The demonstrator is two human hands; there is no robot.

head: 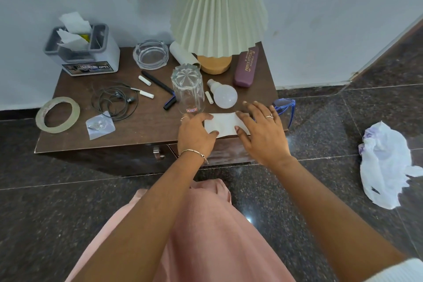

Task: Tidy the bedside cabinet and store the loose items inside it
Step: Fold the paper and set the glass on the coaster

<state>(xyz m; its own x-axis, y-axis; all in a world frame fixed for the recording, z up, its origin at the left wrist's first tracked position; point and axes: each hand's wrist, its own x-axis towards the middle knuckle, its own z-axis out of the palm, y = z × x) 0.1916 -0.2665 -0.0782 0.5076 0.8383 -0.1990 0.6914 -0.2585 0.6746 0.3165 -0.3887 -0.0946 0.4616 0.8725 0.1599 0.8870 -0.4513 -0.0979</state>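
Observation:
A dark wooden bedside cabinet stands against the wall, littered with loose items. A white folded tissue lies at its front edge. My left hand rests on the tissue's left end with thumb and fingers touching it. My right hand lies flat over its right end, fingers spread. Behind the hands stand an upturned glass and a white bulb. Blue glasses hang at the right edge. A drawer handle shows below the top.
On the top are a tape roll, earphones, a small plastic bag, a black pen, white caps, a glass ashtray, an organiser box, a lamp and a maroon case. A white plastic bag lies on the floor.

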